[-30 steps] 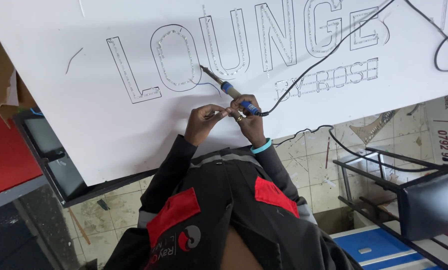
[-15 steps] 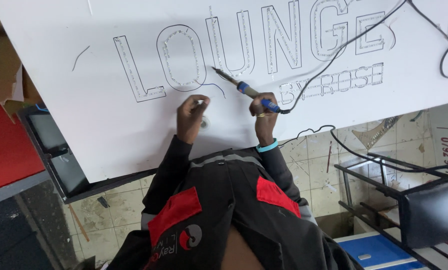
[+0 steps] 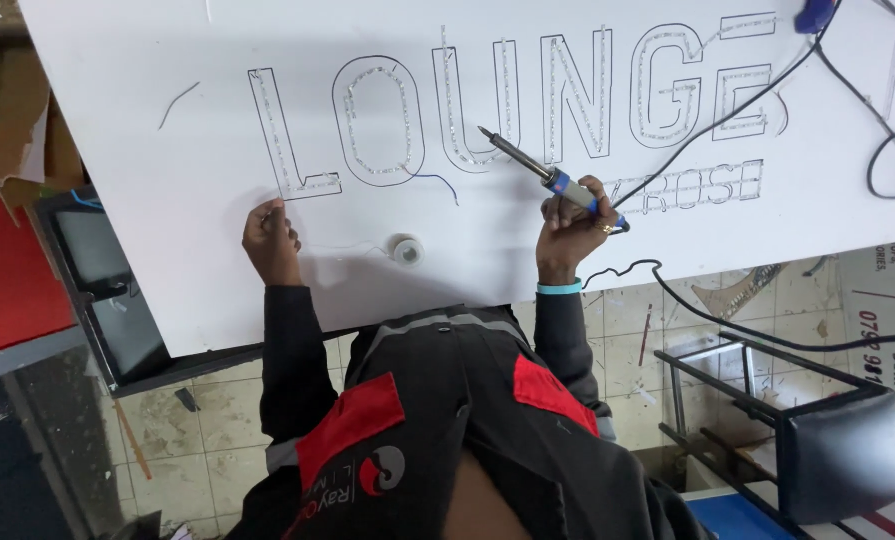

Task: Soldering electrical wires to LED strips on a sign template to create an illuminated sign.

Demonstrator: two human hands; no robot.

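Observation:
A large white sign board (image 3: 117, 150) lies in front of me, with outlined letters lined with rows of small lights. My right hand (image 3: 570, 228), with a teal wristband, grips a blue-handled soldering iron (image 3: 537, 172). Its tip points up-left at the foot of one of the middle letters. My left hand (image 3: 270, 240) rests on the board below the first letter, pinching a thin solder wire (image 3: 342, 247). The wire runs right to a small spool (image 3: 404, 249) lying on the board between my hands.
The iron's black cable (image 3: 727, 110) crosses the board and loops off its right edge. A blue tool (image 3: 815, 14) lies at the top right. A black metal stool (image 3: 837, 450) stands lower right, and a dark framed panel (image 3: 97, 290) and red surface (image 3: 7, 270) are at the left.
My hands were together below the letters; the left hand has since moved far left, drawing solder wire out from the spool. The right hand with the iron shifted right.

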